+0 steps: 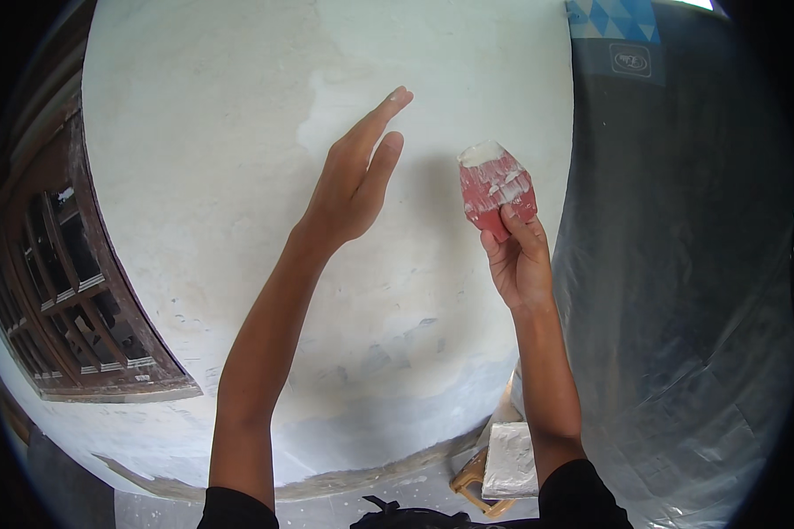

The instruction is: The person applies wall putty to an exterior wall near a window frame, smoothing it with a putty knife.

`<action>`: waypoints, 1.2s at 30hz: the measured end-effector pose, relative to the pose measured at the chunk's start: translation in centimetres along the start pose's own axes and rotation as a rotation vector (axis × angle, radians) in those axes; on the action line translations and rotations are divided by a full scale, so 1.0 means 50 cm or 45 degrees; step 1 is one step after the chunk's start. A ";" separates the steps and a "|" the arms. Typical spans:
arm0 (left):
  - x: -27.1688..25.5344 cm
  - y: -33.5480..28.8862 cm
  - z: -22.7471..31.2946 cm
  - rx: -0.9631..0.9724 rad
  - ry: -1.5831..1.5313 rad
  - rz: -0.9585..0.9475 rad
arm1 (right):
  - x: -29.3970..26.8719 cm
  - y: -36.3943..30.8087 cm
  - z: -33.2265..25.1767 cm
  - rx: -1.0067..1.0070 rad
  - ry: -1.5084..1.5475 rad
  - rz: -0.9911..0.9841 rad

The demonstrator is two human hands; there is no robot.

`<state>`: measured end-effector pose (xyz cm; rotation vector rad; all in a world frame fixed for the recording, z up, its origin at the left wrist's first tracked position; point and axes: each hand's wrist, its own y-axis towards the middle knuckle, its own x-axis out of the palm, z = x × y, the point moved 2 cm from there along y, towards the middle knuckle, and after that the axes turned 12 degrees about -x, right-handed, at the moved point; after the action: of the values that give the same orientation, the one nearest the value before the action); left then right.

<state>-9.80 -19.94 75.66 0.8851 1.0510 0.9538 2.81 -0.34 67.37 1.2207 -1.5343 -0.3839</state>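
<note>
My left hand (pixel 355 176) is raised flat against the white plastered wall (pixel 238 132), fingers straight and together, holding nothing. My right hand (pixel 519 260) grips a red plastic scraper (pixel 494 187) smeared with white putty, its wide blade pointing up, a little off the wall to the right of my left hand. A smoother, whiter patch of putty (pixel 326 115) lies on the wall just left of my left fingertips.
A dark wooden window frame (pixel 71 291) sits at the left of the wall. Clear plastic sheeting (pixel 679 291) covers something dark at the right. Below, a putty-covered board (pixel 510 458) rests on a small wooden stool (pixel 472 485) on the floor.
</note>
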 end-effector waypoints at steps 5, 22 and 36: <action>-0.079 -0.003 -0.029 0.151 0.100 0.037 | 0.069 -0.022 0.047 -0.041 -0.006 -0.018; -0.212 -0.007 -0.088 0.130 0.002 0.043 | 0.163 -0.018 0.135 -0.044 -0.050 0.011; -0.269 -0.017 -0.094 0.046 0.013 0.040 | 0.204 -0.019 0.180 -0.055 0.033 0.001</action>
<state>-16.92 -32.18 77.61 0.9297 1.0688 0.9686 -3.32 -12.44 68.83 1.1872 -1.4971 -0.3971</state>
